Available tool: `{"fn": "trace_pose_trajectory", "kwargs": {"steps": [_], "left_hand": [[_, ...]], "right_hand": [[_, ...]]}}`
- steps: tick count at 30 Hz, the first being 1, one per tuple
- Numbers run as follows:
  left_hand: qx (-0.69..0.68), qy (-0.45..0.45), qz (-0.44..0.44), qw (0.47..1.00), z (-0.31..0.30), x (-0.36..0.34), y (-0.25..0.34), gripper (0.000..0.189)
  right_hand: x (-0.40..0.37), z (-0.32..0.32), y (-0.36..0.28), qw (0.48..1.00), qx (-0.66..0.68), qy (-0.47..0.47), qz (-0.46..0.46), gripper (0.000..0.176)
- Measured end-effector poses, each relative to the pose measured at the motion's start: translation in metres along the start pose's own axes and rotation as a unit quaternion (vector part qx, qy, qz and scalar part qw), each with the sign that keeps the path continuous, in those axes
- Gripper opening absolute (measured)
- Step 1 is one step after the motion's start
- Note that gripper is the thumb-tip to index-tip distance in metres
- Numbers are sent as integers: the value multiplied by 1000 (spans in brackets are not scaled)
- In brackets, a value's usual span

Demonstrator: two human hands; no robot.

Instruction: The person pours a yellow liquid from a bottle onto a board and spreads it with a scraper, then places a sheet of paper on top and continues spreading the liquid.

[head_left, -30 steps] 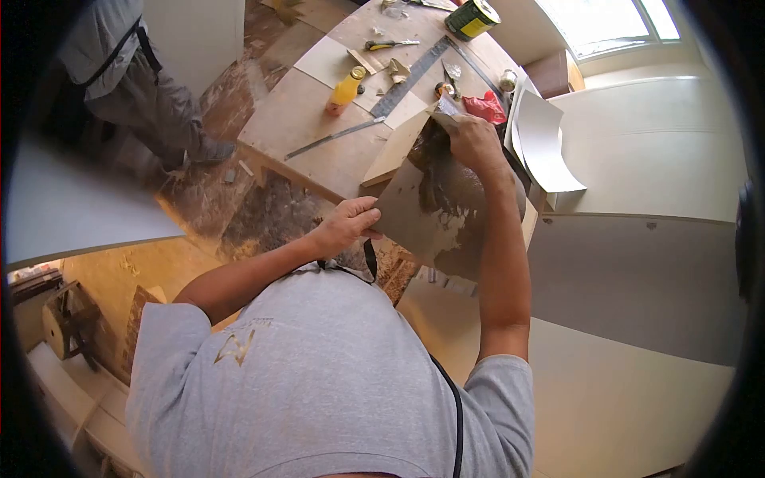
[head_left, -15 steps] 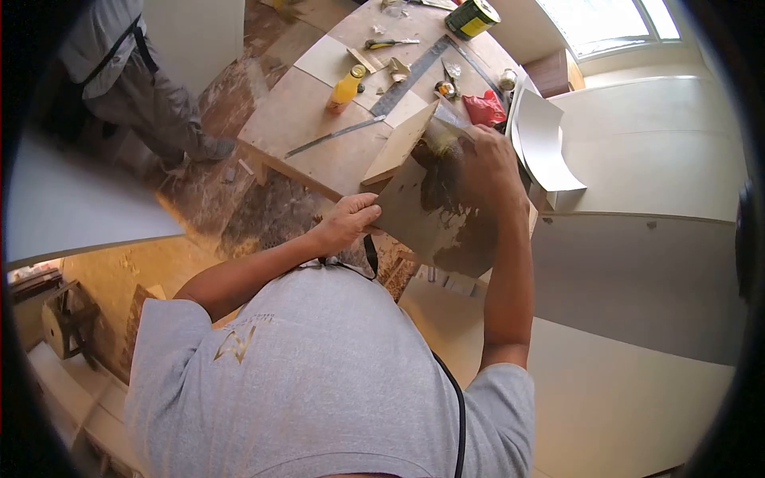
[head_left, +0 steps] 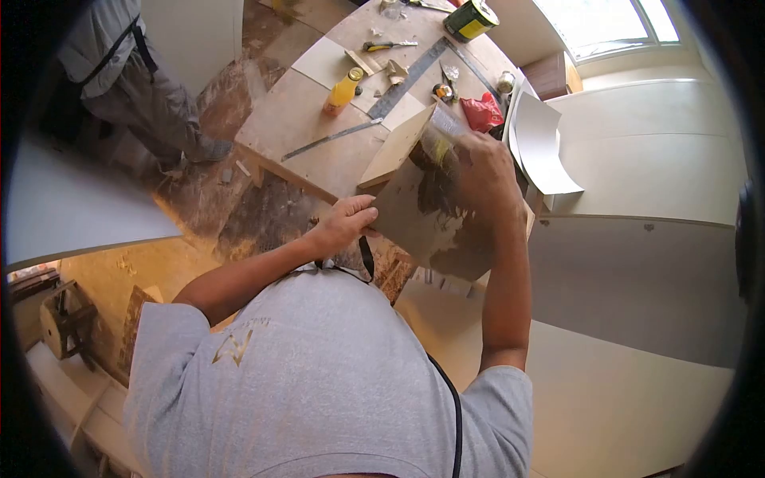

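Observation:
My left hand (head_left: 345, 225) grips the near-left edge of a thin greyish board (head_left: 406, 211), thumb on top. The board tilts up at the table's near corner, with a dark, wet-looking brown patch spread over part of its face. Over the board's right side is my right hand (head_left: 488, 171), its fingers closed and slightly smeared by motion. A clear, yellowish piece shows by its fingertips, too blurred to name. A pale wooden strip (head_left: 398, 149) stands along the board's far-left edge.
On the table (head_left: 275, 119) are an orange-yellow bottle (head_left: 343, 93), a metal square (head_left: 410, 77), a utility knife (head_left: 389, 45), a tin (head_left: 470, 21) and a red bag (head_left: 482, 113). Another person (head_left: 139, 88) stands at left. White panels (head_left: 637, 143) lie at right.
My right hand has shifted slightly down and toward me over the board. My left hand keeps its grip on the edge. The whole view has moved a little.

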State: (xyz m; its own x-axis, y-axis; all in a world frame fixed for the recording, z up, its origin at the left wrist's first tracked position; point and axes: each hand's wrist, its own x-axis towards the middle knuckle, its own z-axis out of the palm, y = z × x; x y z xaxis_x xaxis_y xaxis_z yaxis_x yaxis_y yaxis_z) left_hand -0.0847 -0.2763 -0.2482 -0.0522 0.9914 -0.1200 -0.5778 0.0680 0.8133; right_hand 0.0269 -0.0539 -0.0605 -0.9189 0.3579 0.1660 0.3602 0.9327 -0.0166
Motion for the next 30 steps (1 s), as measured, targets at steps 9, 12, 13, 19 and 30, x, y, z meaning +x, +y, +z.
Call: {"fn": "trace_pose_trajectory", "kwargs": {"steps": [9, 12, 13, 19, 30], "left_hand": [[-5, -4, 15, 1000, 3, -1, 1, 32], [1, -8, 25, 1000, 0, 1, 0, 33], [1, -8, 23, 1000, 0, 1, 1, 33], [-4, -12, 18, 1000, 4, -2, 14, 30], [-224, -78, -6, 971, -3, -2, 1, 39]], "right_hand": [[51, 36, 53, 989, -36, -108, 96, 28], [58, 45, 66, 988, -42, -113, 92, 27], [58, 50, 73, 990, -36, -103, 85, 27], [34, 36, 20, 985, -62, -157, 39, 23], [-21, 26, -39, 995, 8, -94, 20, 15]]}}
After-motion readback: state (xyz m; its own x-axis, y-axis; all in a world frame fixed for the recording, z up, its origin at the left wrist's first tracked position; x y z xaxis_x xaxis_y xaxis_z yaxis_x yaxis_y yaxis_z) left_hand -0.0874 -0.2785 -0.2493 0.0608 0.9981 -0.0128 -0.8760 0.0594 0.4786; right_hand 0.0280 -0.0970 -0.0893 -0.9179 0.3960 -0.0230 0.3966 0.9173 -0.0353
